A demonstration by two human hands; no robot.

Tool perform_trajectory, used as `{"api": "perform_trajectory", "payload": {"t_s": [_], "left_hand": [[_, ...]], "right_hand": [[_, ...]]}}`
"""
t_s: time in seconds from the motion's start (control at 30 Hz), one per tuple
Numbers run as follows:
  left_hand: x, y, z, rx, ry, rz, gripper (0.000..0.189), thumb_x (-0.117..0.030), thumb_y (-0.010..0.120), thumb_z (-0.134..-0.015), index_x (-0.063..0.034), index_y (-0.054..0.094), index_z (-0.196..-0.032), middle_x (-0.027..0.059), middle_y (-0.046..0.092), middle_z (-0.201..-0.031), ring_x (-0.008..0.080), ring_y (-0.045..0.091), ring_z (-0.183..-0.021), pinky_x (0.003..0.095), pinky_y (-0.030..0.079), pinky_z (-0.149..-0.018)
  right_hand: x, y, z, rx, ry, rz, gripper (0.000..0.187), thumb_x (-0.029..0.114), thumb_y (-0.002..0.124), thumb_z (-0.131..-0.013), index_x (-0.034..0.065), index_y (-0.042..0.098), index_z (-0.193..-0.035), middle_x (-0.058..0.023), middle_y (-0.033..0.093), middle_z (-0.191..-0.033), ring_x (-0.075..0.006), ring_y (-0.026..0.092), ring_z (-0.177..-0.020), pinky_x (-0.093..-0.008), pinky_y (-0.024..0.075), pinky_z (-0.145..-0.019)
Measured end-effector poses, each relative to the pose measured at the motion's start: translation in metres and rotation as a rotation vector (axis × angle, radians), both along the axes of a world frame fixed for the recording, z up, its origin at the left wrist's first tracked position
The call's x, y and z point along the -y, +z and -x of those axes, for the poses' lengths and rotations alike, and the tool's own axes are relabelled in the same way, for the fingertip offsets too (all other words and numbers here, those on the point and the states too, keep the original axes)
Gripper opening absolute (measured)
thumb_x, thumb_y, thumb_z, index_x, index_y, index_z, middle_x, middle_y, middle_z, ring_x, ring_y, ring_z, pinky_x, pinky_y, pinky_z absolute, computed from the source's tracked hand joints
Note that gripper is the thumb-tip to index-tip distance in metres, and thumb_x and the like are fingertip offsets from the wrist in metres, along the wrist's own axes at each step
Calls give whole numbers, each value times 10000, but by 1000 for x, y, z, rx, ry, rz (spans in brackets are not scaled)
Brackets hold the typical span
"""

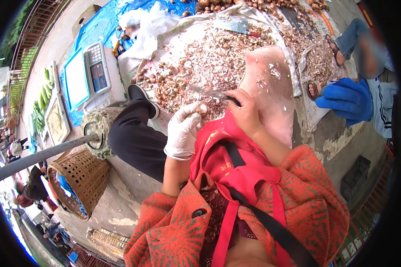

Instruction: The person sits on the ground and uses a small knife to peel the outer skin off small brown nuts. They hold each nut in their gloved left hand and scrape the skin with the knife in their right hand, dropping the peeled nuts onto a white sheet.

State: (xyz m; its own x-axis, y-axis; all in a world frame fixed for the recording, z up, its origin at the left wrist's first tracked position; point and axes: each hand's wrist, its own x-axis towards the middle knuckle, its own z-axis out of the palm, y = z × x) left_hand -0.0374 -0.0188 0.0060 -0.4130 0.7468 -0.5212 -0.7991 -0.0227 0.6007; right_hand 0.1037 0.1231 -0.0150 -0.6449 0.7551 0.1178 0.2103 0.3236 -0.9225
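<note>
My left hand [183, 131], in a thin white glove, grips a small brown tuber [202, 108] with a pale cut face turned upward. In my bare right hand [245, 110] is a knife [209, 92] with a dark handle. Its blade points left, just above the tuber and apart from it. Below both hands, a red apron [217, 131] covers my lap. Beyond them spreads a heap of pale and brown peelings [204, 63]. Brown tubers [165, 88] lie at its left side, near my dark shoe. A pink cloth [270, 86] with scraps on it drapes beside my right hand.
A digital scale [99, 71] stands left on a blue tarp [102, 20]. Nearby are a concrete base [95, 120] with a metal pole [43, 157] and a woven basket [82, 178]. A broad red-handled blade [232, 24] lies on the peelings. Another person's sandalled foot [336, 50] is at right.
</note>
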Motion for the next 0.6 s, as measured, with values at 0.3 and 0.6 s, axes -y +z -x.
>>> {"api": "perform_trajectory", "payload": {"t_s": [0.3,0.6], "left_hand": [[-3,-9,3,323,3,-291,340,-75,636,-847,-18,562,-1174,44,644,-1076,165,629,-1001,282,544,-852],[-8,-14,11,192,-69,-212,355,-82,657,-813,-16,583,-1154,28,633,-1041,134,615,-873,269,520,-789]], "right_hand": [[-3,-6,9,-40,-5,-9,185,-42,670,-790,-12,647,-971,-135,634,-906,-259,628,-828,-318,505,-746],[-1,-7,10,-40,-46,44,215,-104,682,-760,-14,656,-953,-110,639,-885,-219,624,-820,-302,504,-747]]}}
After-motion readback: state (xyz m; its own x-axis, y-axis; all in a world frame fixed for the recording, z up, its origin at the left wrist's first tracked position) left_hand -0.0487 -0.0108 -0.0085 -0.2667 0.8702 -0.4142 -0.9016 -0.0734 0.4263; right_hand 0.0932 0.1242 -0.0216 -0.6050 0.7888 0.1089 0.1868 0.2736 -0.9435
